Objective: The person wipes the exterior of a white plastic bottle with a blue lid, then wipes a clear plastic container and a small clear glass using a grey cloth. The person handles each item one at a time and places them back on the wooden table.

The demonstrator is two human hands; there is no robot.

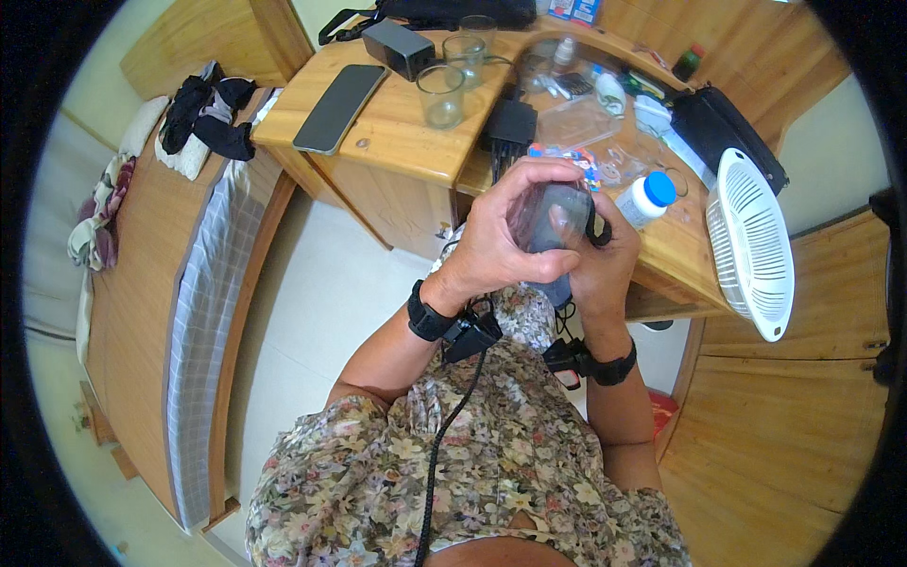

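Note:
Both hands are raised together in front of the desk, around a clear, greyish container [538, 209], perhaps a cup or jar. My left hand [499, 227] curls around its left side, fingers over the top and thumb across the near side. On the other side, my right hand [606, 255] grips it; some of those fingers show blurred through the clear wall. A dark curved piece [602, 232] shows by the right fingers; I cannot tell if it is a handle. Something dark grey [556, 292] hangs below the hands. A white bottle with a blue cap [641, 200] stands just right of my right hand.
On the wooden desk [397, 145] are a smartphone [340, 108], a black box [398, 48] and three glass tumblers [441, 99]. A clear plastic tray [577, 122], black case [730, 131] and white slotted basket [752, 244] lie right. A bed [142, 298] stands left. A cable [439, 453] runs down from my left wrist strap.

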